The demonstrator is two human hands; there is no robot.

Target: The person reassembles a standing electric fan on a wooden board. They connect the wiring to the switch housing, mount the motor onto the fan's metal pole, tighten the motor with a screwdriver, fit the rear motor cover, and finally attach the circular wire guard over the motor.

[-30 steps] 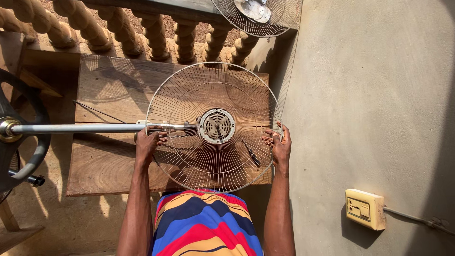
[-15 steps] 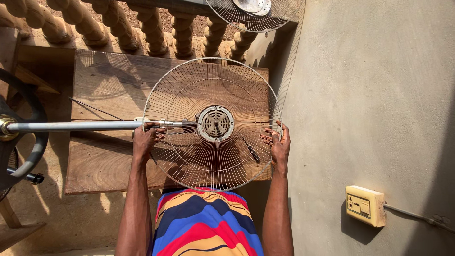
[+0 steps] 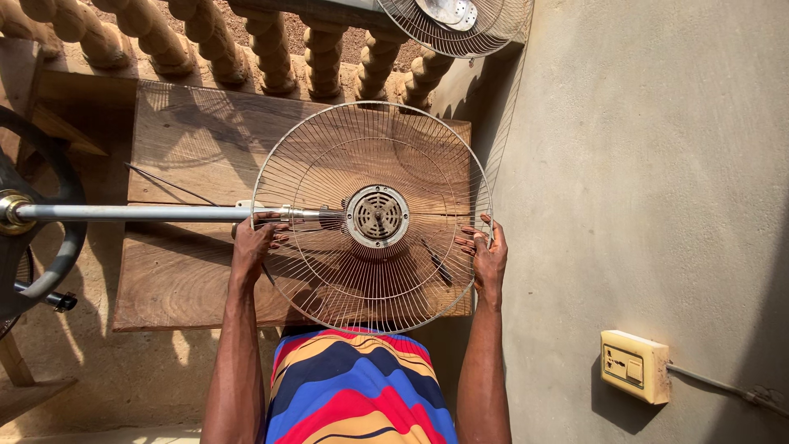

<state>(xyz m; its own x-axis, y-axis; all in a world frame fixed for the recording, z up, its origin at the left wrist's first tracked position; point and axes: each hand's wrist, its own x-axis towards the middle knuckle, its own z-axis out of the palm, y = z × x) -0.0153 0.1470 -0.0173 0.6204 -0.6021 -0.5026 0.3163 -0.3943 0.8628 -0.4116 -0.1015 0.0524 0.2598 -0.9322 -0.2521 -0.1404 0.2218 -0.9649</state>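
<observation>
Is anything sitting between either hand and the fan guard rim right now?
Nothing visible. The left hand and right hand both grip the rim of the wire fan guard directly, on opposite sides. The metal pole passes just above the left hand.

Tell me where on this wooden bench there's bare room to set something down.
Free: the wooden bench's left end, below the metal pole, and the strip above the pole toward the balusters. Crowded: the right half, covered by the wire fan guard gripped by the left hand and right hand.

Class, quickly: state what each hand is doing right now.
Left hand: closed on the wire fan guard at its left rim.
Right hand: gripping the guard's right rim.
</observation>
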